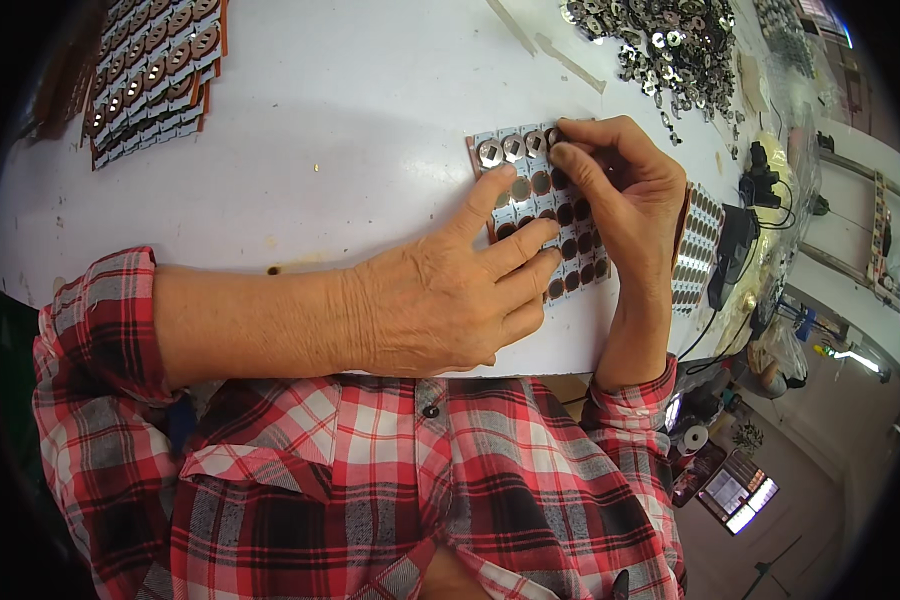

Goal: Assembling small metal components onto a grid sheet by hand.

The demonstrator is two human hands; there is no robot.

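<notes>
A light-blue circuit board panel [553, 292] with rows of round dark pads lies flat on the white table in front of me. Small round metal clips [513, 148] with square cut-outs sit along the start of its far row. My left hand [460, 285] rests on the panel's left side, fingers spread, holding nothing. At the far edge, the thumb and forefinger of my right hand [630, 190] are pinched at a small metal clip over the far row. That clip is mostly hidden by the fingertips.
Loose metal clips [685, 55] lie heaped at the far right. Stacked panels with clips on them [155, 75] stand at the far left. More panels [698, 250] lie beyond my right wrist, beside a black device [735, 250] with cables. The white table's [370, 120] near edge meets my shirt.
</notes>
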